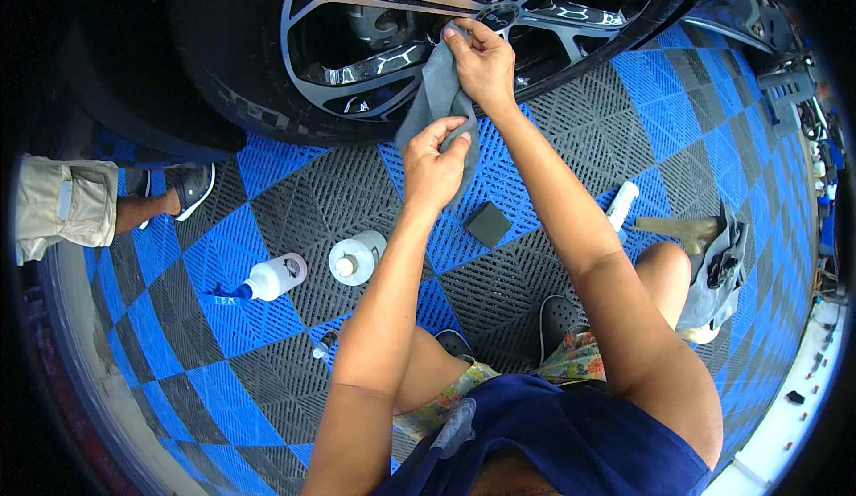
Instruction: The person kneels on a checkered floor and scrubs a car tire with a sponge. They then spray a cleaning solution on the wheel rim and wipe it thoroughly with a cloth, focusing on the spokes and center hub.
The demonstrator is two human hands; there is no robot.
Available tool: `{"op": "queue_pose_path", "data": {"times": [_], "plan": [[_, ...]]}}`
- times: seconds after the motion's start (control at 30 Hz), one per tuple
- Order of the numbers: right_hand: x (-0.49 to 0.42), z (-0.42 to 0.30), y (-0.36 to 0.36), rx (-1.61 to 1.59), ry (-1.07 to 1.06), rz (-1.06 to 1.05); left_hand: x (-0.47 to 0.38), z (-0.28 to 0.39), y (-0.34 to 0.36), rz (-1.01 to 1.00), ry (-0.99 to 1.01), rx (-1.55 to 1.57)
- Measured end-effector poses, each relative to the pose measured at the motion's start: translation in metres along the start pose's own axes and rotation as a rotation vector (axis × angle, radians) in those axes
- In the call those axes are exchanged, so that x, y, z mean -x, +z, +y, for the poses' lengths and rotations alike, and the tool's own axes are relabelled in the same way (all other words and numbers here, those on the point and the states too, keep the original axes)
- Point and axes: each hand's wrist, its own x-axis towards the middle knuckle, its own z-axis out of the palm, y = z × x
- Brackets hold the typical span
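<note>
A grey cloth (438, 88) hangs between my hands in front of a car's alloy wheel (401, 1). My right hand (483, 61) pinches the cloth's upper end beside the wheel's centre cap (498, 16). Lower down, my left hand (435, 162) grips the hanging part between thumb and fingers, just below the rim's bottom edge. Black tyre rubber (267, 118) surrounds the rim. Whether the cloth touches the wheel cannot be told, as my right hand covers that spot.
On the blue and grey tile floor (361, 182) lie a dark foam block (488, 224), a spray bottle (277, 277) and a white bottle (622, 205). A translucent jug (352, 260) stands left of my forearm. Another person's leg (147, 208) shows at left. Grey cloths (719, 275) lie by my right knee.
</note>
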Motion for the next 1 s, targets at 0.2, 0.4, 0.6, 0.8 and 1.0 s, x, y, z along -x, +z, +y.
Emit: {"op": "queue_pose_path", "data": {"times": [0.2,0.4,0.6,0.8,1.0], "plan": [[-0.01,0.003,-0.022,0.468,-0.463,-0.05,-0.009,-0.013,0.007,0.01,-0.011,-0.01],[-0.049,-0.022,-0.064,1.13,-0.973,-0.55,-0.016,-0.023,0.018,0.009,-0.089,0.034],[-0.054,-0.064,-0.053,1.397,-1.164,-0.728,-0.007,-0.007,0.015,0.076,-0.012,0.131],[-0.048,-0.043,-0.058,1.29,-0.972,-0.55,0.0,0.003,0.007,0.097,0.058,0.079],[-0.048,-0.033,-0.068,1.284,-0.93,-0.574,0.002,-0.005,0.003,0.062,0.093,0.008]]}}
